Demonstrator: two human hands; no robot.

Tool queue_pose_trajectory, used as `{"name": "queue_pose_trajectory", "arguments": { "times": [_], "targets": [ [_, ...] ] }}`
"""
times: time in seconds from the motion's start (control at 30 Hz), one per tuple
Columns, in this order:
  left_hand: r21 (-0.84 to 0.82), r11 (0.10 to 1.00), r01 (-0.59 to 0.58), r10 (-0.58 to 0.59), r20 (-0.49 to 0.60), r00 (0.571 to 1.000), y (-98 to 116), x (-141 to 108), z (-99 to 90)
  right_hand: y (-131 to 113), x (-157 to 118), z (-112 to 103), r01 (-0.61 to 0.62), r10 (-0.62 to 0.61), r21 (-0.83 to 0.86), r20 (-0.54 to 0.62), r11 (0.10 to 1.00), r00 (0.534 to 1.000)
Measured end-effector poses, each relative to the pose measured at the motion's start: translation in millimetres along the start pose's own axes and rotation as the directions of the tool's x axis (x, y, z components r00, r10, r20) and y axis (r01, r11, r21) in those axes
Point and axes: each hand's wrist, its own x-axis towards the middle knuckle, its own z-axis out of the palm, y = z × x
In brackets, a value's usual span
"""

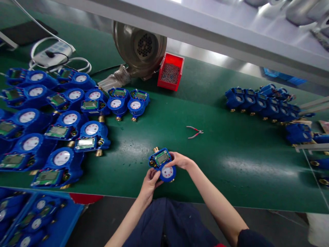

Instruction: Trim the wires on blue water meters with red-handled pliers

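Down at the lower centre of the frame, both hands are on one blue water meter, held just over the near edge of the green bench. Left hand grips it from below, fingers curled round the round dial end; right hand clasps the upper right side, by the little display panel. Both are closed on the meter, with its brass fitting pointing away from the person.

How far along? My reading: one unit in hand, a big batch on the left, a smaller group on the right, but the frame does not show which pile is finished and which is waiting, so I call it mid-batch and no more.

Now the count. Across the left of the frame, the spread of meters on the bench runs to roughly fifteen, lying face up with white dials showing. Lower left corner, a blue tray holds more, at least five or six dials visible, with the rest cut off. Right of the frame, a tight cluster of meters lies on its side, about eight to ten, too crowded to count surely.

Singles: one pair of small pliers lying free at mid-bench, well apart from the hands; one red bin of small parts at upper centre; one metal blower housing beside it; one white power strip with cables, upper left.
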Motion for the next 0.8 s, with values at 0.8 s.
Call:
{"name": "queue_pose_trajectory", "arguments": {
  "times": [0.8],
  "targets": [
    [0.327, 0.938, 0.114, -0.16, 0.118, 0.98, 1, 28, -26.8, -1, 6, -30, 0.001, -0.014, -0.225, -0.054, 0.974, 0.998]
  ]
}}
